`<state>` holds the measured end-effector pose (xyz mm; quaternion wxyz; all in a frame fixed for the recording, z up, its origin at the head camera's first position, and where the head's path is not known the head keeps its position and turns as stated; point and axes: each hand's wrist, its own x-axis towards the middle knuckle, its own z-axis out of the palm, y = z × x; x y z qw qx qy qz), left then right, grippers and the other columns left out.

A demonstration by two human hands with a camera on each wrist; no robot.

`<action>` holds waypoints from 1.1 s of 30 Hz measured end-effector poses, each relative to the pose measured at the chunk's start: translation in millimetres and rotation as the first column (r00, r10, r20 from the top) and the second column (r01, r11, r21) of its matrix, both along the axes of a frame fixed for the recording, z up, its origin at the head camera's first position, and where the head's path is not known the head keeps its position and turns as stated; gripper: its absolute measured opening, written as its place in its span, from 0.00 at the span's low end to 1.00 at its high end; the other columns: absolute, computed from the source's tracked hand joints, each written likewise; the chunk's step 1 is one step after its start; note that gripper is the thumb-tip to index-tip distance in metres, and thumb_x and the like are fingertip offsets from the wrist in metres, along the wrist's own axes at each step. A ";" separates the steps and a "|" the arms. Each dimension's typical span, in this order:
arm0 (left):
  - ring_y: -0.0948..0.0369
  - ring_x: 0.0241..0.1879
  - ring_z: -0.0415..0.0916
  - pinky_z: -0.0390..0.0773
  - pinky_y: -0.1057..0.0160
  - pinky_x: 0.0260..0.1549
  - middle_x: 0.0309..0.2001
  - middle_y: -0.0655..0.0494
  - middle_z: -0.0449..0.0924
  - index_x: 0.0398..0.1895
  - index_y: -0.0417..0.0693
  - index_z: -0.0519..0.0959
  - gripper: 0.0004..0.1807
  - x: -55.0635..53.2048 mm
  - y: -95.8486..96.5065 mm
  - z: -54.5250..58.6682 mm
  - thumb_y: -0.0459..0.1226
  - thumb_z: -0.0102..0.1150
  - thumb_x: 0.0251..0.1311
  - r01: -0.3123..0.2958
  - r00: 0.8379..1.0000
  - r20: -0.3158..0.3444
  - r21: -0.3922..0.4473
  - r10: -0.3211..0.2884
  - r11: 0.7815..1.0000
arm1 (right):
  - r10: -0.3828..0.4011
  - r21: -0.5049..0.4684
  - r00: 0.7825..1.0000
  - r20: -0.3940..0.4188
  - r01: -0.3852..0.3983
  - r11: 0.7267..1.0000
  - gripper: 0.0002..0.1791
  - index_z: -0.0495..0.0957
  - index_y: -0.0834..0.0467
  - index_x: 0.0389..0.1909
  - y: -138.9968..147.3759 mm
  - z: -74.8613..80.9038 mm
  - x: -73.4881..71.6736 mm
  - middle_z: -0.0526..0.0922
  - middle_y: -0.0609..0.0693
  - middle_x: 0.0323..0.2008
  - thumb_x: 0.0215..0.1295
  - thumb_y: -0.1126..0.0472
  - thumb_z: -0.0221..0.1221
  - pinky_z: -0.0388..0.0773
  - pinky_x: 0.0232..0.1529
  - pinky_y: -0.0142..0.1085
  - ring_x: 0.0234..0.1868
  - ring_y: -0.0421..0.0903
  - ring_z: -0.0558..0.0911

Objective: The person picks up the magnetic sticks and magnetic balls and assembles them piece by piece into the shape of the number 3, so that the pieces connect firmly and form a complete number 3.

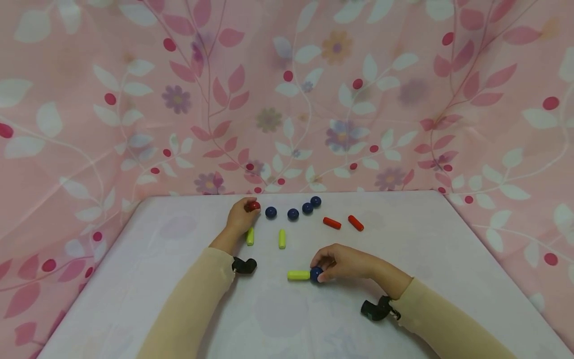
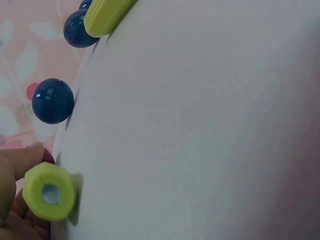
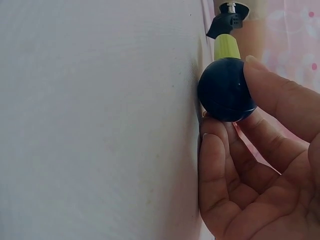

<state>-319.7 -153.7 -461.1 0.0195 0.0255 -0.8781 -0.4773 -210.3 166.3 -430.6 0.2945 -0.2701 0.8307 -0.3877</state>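
At the far left of the table my left hand pinches a red ball, of which only a sliver shows in the left wrist view. A yellow-green rod lies just below that hand. Nearer the front, my right hand grips a dark blue ball between thumb and fingers. That ball touches the end of another yellow-green rod, which lies sideways on the table. Just right of the left hand is a loose blue ball.
More blue balls sit along the back of the white-covered table. A third yellow-green rod lies between the hands. Two red rods are at the back right. A floral pink cloth hangs behind the table.
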 end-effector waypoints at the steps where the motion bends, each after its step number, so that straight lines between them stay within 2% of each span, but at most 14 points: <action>1: 0.47 0.59 0.70 0.69 0.49 0.62 0.58 0.41 0.75 0.66 0.46 0.73 0.23 0.1 -0.6 -0.2 0.36 0.61 0.69 -0.003 1.000 -0.001 0.002 0.003 1.000 | -0.001 -0.001 1.000 0.001 0.001 1.000 0.14 0.82 0.51 0.47 0.0 0.1 0.1 0.83 0.44 0.41 0.61 0.60 0.70 0.78 0.47 0.36 0.43 0.45 0.79; 8: 0.48 0.55 0.72 0.72 0.51 0.58 0.56 0.42 0.76 0.63 0.44 0.75 0.22 2.9 -6.7 -1.1 0.37 0.63 0.67 -0.008 1.000 -0.010 0.035 0.008 0.999 | -0.004 0.000 1.000 0.000 0.004 1.000 0.14 0.82 0.51 0.47 -0.2 -0.2 0.2 0.82 0.44 0.40 0.61 0.60 0.71 0.78 0.47 0.36 0.42 0.45 0.79; 19: 0.49 0.57 0.72 0.74 0.52 0.58 0.60 0.44 0.75 0.64 0.46 0.76 0.24 17.4 -11.2 5.4 0.42 0.64 0.67 0.019 1.000 0.005 0.028 -0.019 0.999 | -0.013 0.008 1.000 -0.003 0.013 1.000 0.14 0.82 0.51 0.47 0.3 0.3 1.3 0.83 0.44 0.40 0.61 0.59 0.71 0.78 0.47 0.36 0.42 0.45 0.79; 24: 0.50 0.56 0.74 0.75 0.53 0.57 0.58 0.44 0.77 0.62 0.45 0.76 0.24 22.5 -13.8 5.1 0.43 0.64 0.66 0.017 1.000 -0.014 0.014 -0.016 1.000 | -0.019 0.008 1.000 0.009 0.019 1.000 0.14 0.83 0.51 0.47 -0.2 0.3 1.2 0.82 0.44 0.40 0.61 0.60 0.71 0.78 0.47 0.36 0.43 0.45 0.79; 33: 0.52 0.49 0.75 0.76 0.56 0.51 0.51 0.46 0.80 0.57 0.43 0.78 0.24 36.8 -14.9 9.9 0.47 0.67 0.63 0.041 0.999 -0.014 0.059 -0.040 0.997 | -0.019 0.001 1.000 0.010 0.019 1.000 0.13 0.83 0.51 0.46 -0.6 0.6 1.7 0.83 0.44 0.40 0.61 0.60 0.70 0.78 0.47 0.36 0.42 0.45 0.79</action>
